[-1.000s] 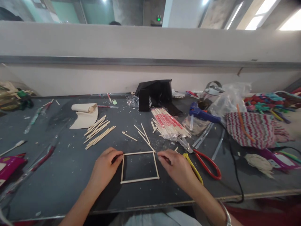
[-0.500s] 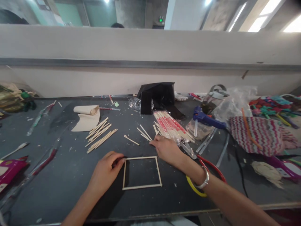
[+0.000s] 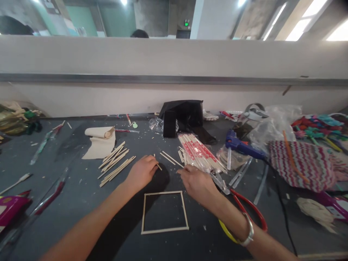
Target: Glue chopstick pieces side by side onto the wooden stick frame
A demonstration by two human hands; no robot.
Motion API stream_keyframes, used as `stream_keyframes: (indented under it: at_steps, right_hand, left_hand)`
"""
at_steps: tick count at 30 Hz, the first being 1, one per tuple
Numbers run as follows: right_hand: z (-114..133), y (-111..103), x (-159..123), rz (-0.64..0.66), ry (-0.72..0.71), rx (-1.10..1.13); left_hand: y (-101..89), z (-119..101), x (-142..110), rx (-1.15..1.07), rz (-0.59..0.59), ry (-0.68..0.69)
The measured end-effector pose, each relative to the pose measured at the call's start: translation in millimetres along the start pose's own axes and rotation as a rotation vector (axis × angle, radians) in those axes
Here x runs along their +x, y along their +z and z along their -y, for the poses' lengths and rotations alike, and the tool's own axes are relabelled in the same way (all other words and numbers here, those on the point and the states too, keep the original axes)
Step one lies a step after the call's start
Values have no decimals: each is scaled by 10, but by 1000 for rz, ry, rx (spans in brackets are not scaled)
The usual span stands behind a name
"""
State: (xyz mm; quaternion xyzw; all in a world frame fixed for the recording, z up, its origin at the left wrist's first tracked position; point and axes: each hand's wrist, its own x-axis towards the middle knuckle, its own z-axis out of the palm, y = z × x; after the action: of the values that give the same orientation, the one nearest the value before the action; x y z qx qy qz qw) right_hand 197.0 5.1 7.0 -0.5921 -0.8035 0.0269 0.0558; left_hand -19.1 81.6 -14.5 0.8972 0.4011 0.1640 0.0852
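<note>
Reached forward at center of frame with the left hand (image 3: pixel 143 170), its fingers curled nearly closed at a short stick (image 3: pixel 159 167); could not tell from the view whether gripped or merely touched. Brought the right hand (image 3: pixel 198 183) in opposite, fingers bunched near the end of a longer stick (image 3: pixel 178 163), again without showing any sure hold. Had the frame (image 3: pixel 164 231) flat at lower center, between the forearms and apart from both hands, perhaps for safe, close reach. Had loose sticks (image 3: pixel 117 171) at center left, probably fanned out for easy picking, beside a cloth roll (image 3: pixel 102 145). Had a stick packet (image 3: pixel 194 150), cutters (image 3: pixel 221 185) and a glue gun (image 3: pixel 243 146) right of center, likely handy for the right hand. Worked on a dark table (image 3: pixel 73 195) flecked with scraps, facing a pale partition (image 3: pixel 163 58), with a green sign (image 3: pixel 186 23) glowing beyond at top center.
</note>
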Motion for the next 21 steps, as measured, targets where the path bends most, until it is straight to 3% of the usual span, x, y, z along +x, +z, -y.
stream_keyframes:
  at_steps: [4,7,9,11,14,17,21]
  right_hand:
    - [-91,-39,-208,-167,3,218]
    - [-187,-139,-472,-326,8,333]
    - [-296,-277,-639,-429,5,266]
    - [-467,-448,-744,-569,97,100]
    - [-835,-650,-736,-755,272,-163]
    - [-1234,-675,-612,-626,231,-248]
    - [-1584,-531,-490,-414,186,-192]
  left_hand:
    - [-127,-38,-169,0,-137,9]
    - [-220,42,-331,-19,-278,-245]
    - [-265,116,-405,-65,-344,-463]
    - [-295,176,-440,-139,-382,-635]
    - [-304,216,-436,-237,-409,-754]
    - [-278,202,-418,-282,-387,-735]
    - [-243,155,-430,-292,-401,-675]
